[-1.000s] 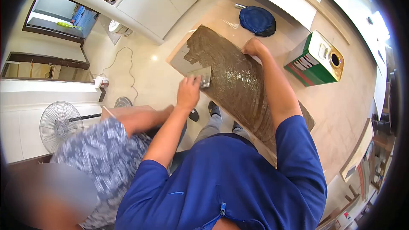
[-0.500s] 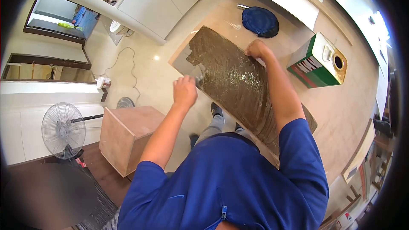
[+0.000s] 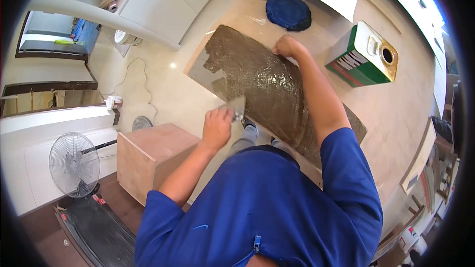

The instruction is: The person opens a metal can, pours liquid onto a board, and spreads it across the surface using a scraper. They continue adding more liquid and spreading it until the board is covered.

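My left hand (image 3: 217, 129) is closed around a putty knife (image 3: 237, 107), whose blade meets the near edge of a long board (image 3: 202, 73). Brown, wet-looking adhesive (image 3: 262, 76) with streaks covers most of that board, while a grey patch shows bare at its left end. At the far edge, my right hand (image 3: 289, 47) is curled with its fingers closed on the board's rim. Beyond it lies a dark blue, round, wrinkled thing (image 3: 289, 13) with a shiny handle-like end. To the right of my right forearm stands a green and white metal can (image 3: 357, 59) with an open round mouth.
The board rests on a larger tan sheet (image 3: 391, 113). A wooden box (image 3: 158, 146) and a standing fan (image 3: 74, 163) are at the left, with a cable (image 3: 127, 76) on the floor. White cabinets (image 3: 170, 5) stand at the back; a white tub (image 3: 127, 37) is nearby.
My left hand has moved down and slightly right along the near edge, and the putty knife now shows clearly. My right hand keeps to the far edge. The whole view has shifted a little.
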Tool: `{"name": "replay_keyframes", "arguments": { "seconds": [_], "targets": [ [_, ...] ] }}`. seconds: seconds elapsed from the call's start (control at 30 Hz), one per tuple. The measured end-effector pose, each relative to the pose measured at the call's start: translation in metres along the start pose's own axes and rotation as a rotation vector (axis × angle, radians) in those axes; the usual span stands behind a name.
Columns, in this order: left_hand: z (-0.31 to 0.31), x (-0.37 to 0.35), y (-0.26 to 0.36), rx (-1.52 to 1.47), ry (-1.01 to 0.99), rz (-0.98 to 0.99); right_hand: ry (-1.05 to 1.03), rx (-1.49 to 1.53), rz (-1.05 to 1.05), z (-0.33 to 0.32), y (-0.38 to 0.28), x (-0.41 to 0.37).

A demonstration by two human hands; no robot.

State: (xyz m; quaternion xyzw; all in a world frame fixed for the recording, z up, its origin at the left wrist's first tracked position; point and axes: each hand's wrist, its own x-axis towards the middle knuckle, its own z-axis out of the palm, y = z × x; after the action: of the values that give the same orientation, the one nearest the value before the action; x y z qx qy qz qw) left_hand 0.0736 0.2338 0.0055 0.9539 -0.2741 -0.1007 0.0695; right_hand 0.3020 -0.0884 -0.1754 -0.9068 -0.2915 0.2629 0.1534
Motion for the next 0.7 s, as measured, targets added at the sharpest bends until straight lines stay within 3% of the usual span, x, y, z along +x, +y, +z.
{"name": "replay_keyframes", "arguments": {
  "seconds": [0.1,0.23,0.33,0.4,0.47,0.57,0.67,0.7],
  "targets": [
    [-0.021,0.005,0.015,-0.066,0.009,0.009,-0.034,-0.003,-0.081,0.019,0.017,0.014],
    [-0.043,0.035,-0.019,-0.128,0.137,-0.113,0.017,-0.024,0.042,0.007,0.003,0.004],
    [-0.05,0.044,-0.018,-0.156,0.144,-0.036,0.117,-0.226,0.171,0.0,-0.009,-0.011],
    [-0.057,0.053,-0.029,-0.194,0.127,0.088,0.277,0.008,0.342,-0.024,-0.032,-0.038],
    [-0.06,0.068,-0.031,-0.21,0.074,0.212,0.571,0.614,0.587,-0.067,-0.072,-0.093],
    [-0.054,0.089,-0.015,-0.204,0.046,0.598,0.735,0.902,0.503,-0.094,-0.11,-0.177],
    [-0.038,0.101,0.002,-0.171,0.055,0.817,1.04,1.1,0.623,-0.082,-0.15,-0.254],
    [-0.037,0.105,0.006,-0.175,0.056,0.881,1.13,1.093,0.758,-0.068,-0.161,-0.281]
  ]
}}
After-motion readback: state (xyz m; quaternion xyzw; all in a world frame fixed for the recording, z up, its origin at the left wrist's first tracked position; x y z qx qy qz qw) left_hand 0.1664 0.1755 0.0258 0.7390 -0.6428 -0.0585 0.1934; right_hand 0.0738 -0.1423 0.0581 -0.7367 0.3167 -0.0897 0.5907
